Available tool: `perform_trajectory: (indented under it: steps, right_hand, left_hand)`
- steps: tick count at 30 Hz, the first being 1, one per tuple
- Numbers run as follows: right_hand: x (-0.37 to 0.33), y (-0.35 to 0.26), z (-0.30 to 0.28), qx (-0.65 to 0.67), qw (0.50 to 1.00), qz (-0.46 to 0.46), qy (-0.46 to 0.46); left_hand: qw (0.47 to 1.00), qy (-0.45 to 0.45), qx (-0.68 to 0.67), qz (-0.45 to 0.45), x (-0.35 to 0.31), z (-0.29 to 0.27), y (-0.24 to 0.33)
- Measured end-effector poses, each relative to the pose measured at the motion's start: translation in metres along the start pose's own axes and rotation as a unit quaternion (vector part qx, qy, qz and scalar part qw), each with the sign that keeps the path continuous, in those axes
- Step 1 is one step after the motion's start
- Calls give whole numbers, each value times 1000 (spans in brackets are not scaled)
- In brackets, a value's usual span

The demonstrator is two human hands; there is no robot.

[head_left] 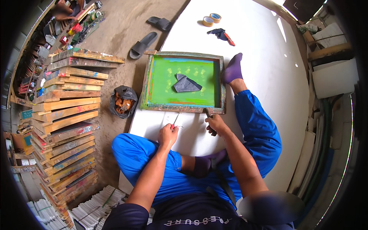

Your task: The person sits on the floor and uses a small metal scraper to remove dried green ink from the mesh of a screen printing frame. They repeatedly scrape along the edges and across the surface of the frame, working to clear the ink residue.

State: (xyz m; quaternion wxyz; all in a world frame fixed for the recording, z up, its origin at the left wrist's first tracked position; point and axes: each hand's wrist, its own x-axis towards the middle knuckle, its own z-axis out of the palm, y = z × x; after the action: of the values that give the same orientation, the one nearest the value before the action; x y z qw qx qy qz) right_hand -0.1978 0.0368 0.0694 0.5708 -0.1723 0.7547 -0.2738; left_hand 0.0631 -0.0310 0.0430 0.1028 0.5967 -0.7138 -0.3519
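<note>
A wooden screen-printing frame (184,110) with green mesh and faint yellow star shapes lies on the white surface before me. A crumpled dark grey cloth (187,84) rests on its mesh. My left hand (168,135) is closed round a thin red-handled screwdriver (176,119), its shaft pointing toward the frame's near side. My right hand (217,124) grips a dark hand tool (207,112), whose upper end meets the frame's near edge close to the right corner. Fingers hide most of that tool, so its exact kind cannot be told. My purple-socked foot (232,69) touches or nearly touches the frame's right side.
Wooden frames (69,117) are stacked high at the left. A black plastic bag (123,101) with brown scraps and two dark slippers (143,45) lie on the floor. Two tape rolls (208,21) and a dark cloth with a red-orange tool (222,35) lie farther off. Another person (67,10) sits far left.
</note>
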Motion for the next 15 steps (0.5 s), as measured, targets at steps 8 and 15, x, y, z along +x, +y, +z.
perform_trajectory:
  steps: [8, 15]
  right_hand:
    - [-8, 4, 12, -3, 999, -20, 45]
    - [-10, 16, 34, -244, 938, -117, 216]
  left_hand:
    - [999, -7, -43, -7, 1, -2, 10]
    - [999, -25, -44, -15, 6, 3, 9]
